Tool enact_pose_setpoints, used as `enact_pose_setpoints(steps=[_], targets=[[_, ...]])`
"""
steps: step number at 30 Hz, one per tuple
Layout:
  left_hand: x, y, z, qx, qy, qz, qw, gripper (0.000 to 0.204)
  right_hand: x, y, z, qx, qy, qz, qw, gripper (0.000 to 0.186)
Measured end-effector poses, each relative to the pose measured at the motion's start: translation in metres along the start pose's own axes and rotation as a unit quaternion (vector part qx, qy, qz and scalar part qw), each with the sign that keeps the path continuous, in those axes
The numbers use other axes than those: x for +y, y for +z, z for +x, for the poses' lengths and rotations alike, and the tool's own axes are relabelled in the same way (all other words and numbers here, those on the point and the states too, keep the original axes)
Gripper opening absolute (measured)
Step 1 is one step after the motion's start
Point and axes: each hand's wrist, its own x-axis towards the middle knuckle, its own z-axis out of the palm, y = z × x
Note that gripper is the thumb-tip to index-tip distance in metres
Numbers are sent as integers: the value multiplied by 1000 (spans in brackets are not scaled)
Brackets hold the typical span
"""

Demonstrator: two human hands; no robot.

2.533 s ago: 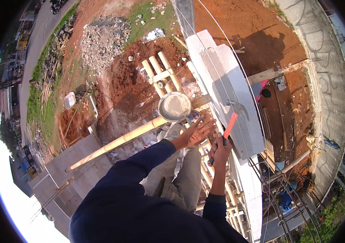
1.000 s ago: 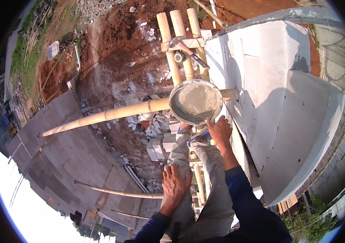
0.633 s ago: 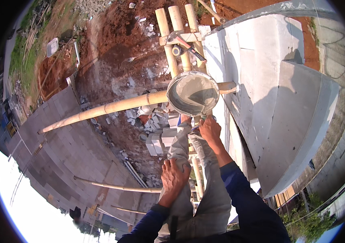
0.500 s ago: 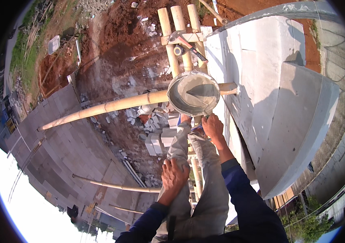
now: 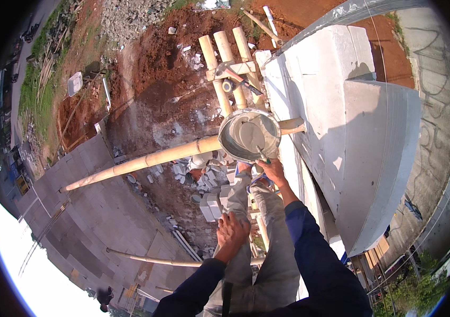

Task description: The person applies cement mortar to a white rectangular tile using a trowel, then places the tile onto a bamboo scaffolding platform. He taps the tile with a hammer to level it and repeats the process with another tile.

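My right hand (image 5: 272, 170) grips a tool handle (image 5: 262, 156) at the near side of a round bucket (image 5: 248, 129) of grey wet mix, with the tool's end in the mix. My left hand (image 5: 230, 232) lies open on my left thigh, fingers slightly bent. The bucket rests on bamboo beside a white block wall (image 5: 320, 111). Beyond it, a hammer (image 5: 234, 73) with a red-and-black handle and a small roll (image 5: 228, 85) lie on the bamboo scaffold (image 5: 208, 53).
A long bamboo pole (image 5: 135, 166) crosses leftward. My legs point down over scaffolding. Below, a co-worker (image 5: 201, 164) is bent among broken white blocks. Another block wall (image 5: 77, 211) is at lower left, a concrete wall (image 5: 428, 58) at right, a thin line (image 5: 381, 42) above the wall.
Since the earliest frame, the hammer has left my right hand for the scaffold; that hand has moved to the bucket and taken the tool handle. My left hand has moved down onto my thigh.
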Motion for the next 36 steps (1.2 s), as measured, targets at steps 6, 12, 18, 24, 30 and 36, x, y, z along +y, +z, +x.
enact_pose_setpoints(steps=[6,12,18,24,30,36], targets=[[7,14,7,9,-7,-6,1000,40,-10,-19,-25,-34,-94,228,969,23],[7,13,9,30,6,10,999,40,-160,-81,-82,119,-61,454,881,24],[3,20,12,51,26,48,997,38,-265,-166,-38,423,-149,82,890,29],[5,13,13,46,42,60,996,38,-295,-194,1,493,-120,11,862,32],[1,19,13,76,63,66,993,35,-287,-191,-7,485,-95,17,869,31],[1,20,12,79,76,63,992,36,-272,-185,-6,468,-91,22,879,37]])
